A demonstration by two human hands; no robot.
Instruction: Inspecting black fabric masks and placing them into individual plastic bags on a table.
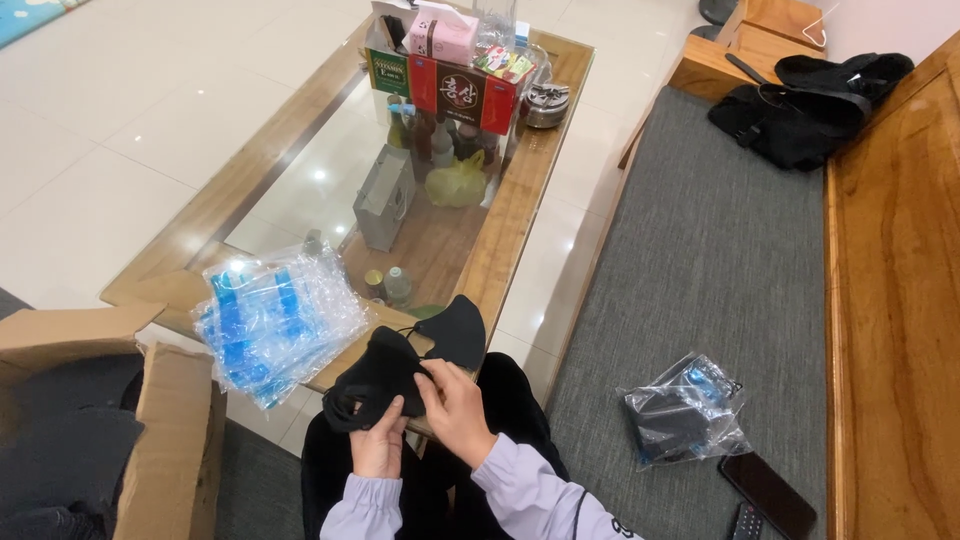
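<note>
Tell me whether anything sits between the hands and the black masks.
Nothing visible does. The left hand and right hand both grip the black masks directly, above the lap near the glass table's edge.

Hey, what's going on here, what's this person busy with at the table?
A seated person holds a bunch of black face masks in both hands: the left hand grips them from below, the right hand pinches one at the top. A stack of clear plastic bags lies on the glass-topped table. An open cardboard box stands at their left, and one bagged pack lies on the grey bench cushion beside a phone.
</note>
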